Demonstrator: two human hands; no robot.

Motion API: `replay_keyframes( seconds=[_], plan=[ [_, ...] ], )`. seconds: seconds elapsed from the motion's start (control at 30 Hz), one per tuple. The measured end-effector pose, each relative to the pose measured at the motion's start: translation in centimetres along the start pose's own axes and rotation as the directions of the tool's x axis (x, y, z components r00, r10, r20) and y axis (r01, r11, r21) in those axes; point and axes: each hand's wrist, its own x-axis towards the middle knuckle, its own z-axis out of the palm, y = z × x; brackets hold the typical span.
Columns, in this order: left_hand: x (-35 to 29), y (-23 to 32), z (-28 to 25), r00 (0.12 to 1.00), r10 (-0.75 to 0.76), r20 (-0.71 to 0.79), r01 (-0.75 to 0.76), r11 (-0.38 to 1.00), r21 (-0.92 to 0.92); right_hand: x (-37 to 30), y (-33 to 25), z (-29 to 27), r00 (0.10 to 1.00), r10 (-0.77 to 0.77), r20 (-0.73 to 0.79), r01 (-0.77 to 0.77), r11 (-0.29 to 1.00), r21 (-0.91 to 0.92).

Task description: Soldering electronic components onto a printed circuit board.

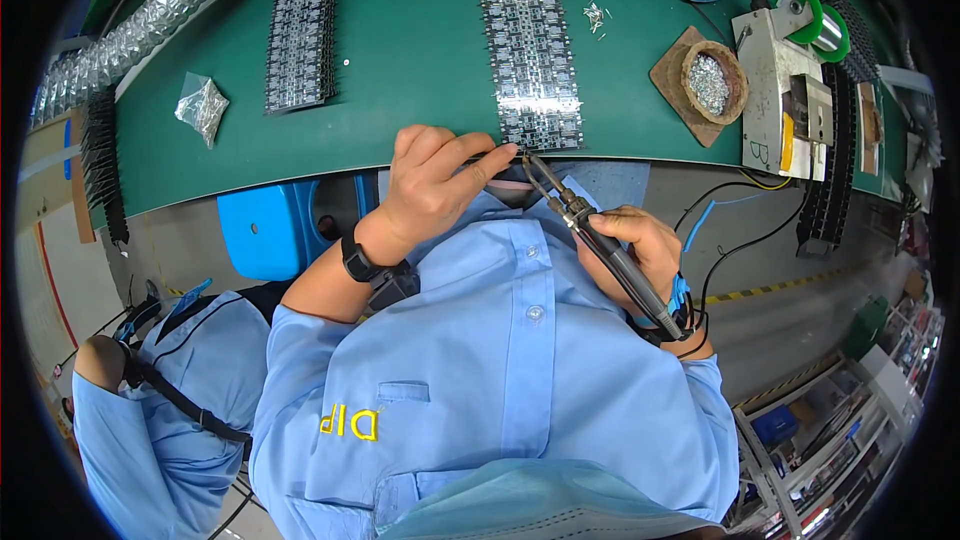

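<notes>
A panel of small circuit boards (530, 50) lies on the green bench, its near end at the bench's front edge. My left hand (430, 180) is closed in a pinch at that near end; whatever sits between its fingertips is too small and hidden to name. My right hand (648, 240) is wrapped round the black handle of a soldering iron (625, 275). Its two metal prongs (540, 175) reach up to the panel's near edge, close beside my left fingertips. Whether the tip touches the board cannot be made out.
Left on the bench (400, 80) are a stack of board panels (300, 40) and a bag of pins (203, 108). Loose pins (597, 16) lie beyond the panel. Rightward stand a bowl of metal bits (710, 85) and a solder-spool machine (785, 90). Another person (190, 400) sits at left.
</notes>
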Motion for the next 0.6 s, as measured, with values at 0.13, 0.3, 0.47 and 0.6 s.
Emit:
replay_keyframes(
  seconds=[0.13, 0.3, 0.47, 0.6],
  plan=[
    [-0.17, -0.04, 0.08, 1.0, 0.005, 0.005, -0.005, 1.0, 0.002, 0.18, -0.16, -0.04, 1.0, 0.024, 0.014, -0.024, 1.0, -0.006],
    [-0.15, -0.07, 0.07, 1.0, 0.011, 0.01, -0.011, 1.0, -0.002, 0.34, 0.01, 0.01, 1.0, -0.014, 0.019, 0.014, 1.0, -0.019],
    [-0.27, -0.02, 0.11, 1.0, 0.009, 0.015, -0.008, 1.0, -0.008, 0.7, 0.16, -0.13, 0.995, -0.088, 0.055, 0.09, 0.995, -0.035],
    [-0.31, 0.01, 0.16, 1.0, 0.006, 0.012, -0.005, 1.0, -0.022, 0.39, -0.25, -0.28, 0.998, -0.017, 0.053, 0.018, 1.0, -0.024]
  ],
)
